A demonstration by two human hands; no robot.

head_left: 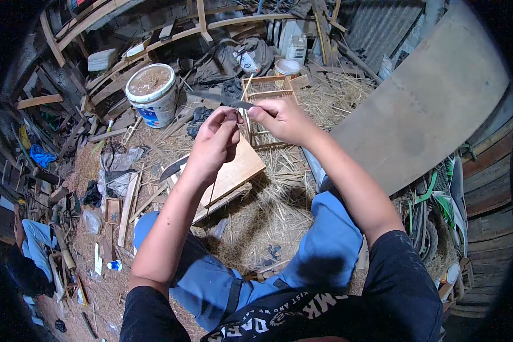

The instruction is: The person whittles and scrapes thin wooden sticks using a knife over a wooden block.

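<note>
My right hand (282, 119) is closed around the grip of a knife, its dark blade (216, 98) pointing left above my left hand. My left hand (215, 137) is pinched just below the blade, on a thin strip (212, 196) whose lower end hangs past the wrist. Most of the strip is hidden by the fingers. Beneath both hands lies a pale wooden block (242, 165). Another dark blade (174, 169) rests at the block's left edge. Behind my hands stands a small slatted wooden frame (268, 85).
A white bucket (152, 108) of shavings stands back left. A large board (422, 108) leans on the right, above a green-and-white motorbike (439, 196). Straw and shavings cover the floor. Another person's leg (38, 233) shows at far left.
</note>
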